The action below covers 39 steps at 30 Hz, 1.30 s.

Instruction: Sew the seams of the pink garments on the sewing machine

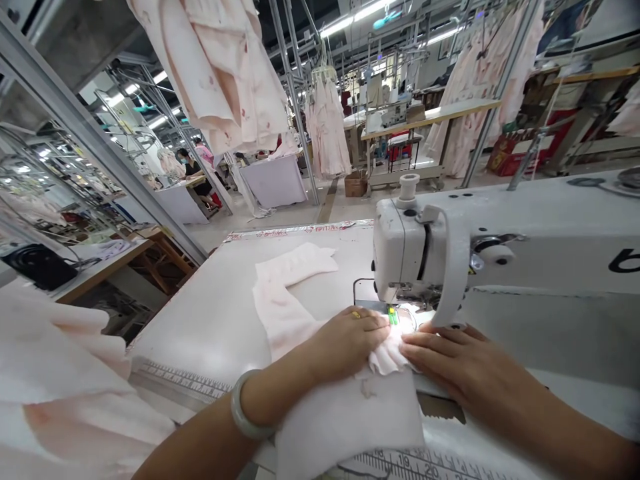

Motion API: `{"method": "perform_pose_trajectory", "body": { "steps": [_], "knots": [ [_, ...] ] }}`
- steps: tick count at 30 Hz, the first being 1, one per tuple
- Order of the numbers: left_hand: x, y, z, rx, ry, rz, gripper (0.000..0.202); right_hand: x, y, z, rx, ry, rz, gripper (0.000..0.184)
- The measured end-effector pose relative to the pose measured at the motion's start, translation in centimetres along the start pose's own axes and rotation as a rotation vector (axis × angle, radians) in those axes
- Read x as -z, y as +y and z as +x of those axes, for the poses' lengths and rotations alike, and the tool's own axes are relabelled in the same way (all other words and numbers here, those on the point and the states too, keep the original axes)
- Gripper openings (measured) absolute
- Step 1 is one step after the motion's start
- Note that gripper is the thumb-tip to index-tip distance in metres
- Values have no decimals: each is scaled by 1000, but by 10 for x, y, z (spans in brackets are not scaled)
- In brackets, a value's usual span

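Bright, even light pours from the ceiling strips (345, 27) at 12 o'clock, and a small white glare burns under the machine (405, 253) at 4 o'clock. Shadows stay soft and faint. The wide lens bends the edges — the pole (95, 140) at 10 o'clock leans hard — and the far aisle looks slightly soft.

This is a garment factory's sewing floor. An industrial sewing machine (420, 247) sits on a white surface (200, 320) with a measuring scale (180, 383) along its edge, while pale pink printed garments (327, 130) hang from steel racks (295, 100) in the upper middle of the frame. More workstations and a seated worker (197, 177) stand at upper left, beneath long ceiling lights (340, 27).
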<state>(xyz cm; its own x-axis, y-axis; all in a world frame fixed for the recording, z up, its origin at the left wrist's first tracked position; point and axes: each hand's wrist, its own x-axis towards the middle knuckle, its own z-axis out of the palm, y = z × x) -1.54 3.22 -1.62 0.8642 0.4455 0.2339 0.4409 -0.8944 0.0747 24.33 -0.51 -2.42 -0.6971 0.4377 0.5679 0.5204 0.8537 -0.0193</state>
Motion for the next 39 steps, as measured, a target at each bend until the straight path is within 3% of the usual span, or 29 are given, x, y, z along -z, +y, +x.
{"method": "perform_pose_trajectory", "body": {
  "steps": [9, 14, 21, 27, 32, 39],
  "knots": [
    [2, -7, 5, 6, -40, 3, 32, 2, 0, 2, -30, 46, 11, 37],
    [10, -9, 6, -25, -42, 19, 29, 8, 4, 3, 48, 32, -28, 39],
    [19, 6, 5, -178, -69, -39, 27, 7, 3, 1, 54, 45, 1, 38],
    [14, 2, 7, -191, -113, 6, 22, -1, 4, -4, 12, 12, -57, 45],
    [14, -6, 8, -95, -71, -7, 31, 0, 8, 0, -15, 83, -93, 31],
    [13, 6, 7, 110, -5, -82, 25, 3, 15, 0, -9, 58, -31, 26]
  ]
}}
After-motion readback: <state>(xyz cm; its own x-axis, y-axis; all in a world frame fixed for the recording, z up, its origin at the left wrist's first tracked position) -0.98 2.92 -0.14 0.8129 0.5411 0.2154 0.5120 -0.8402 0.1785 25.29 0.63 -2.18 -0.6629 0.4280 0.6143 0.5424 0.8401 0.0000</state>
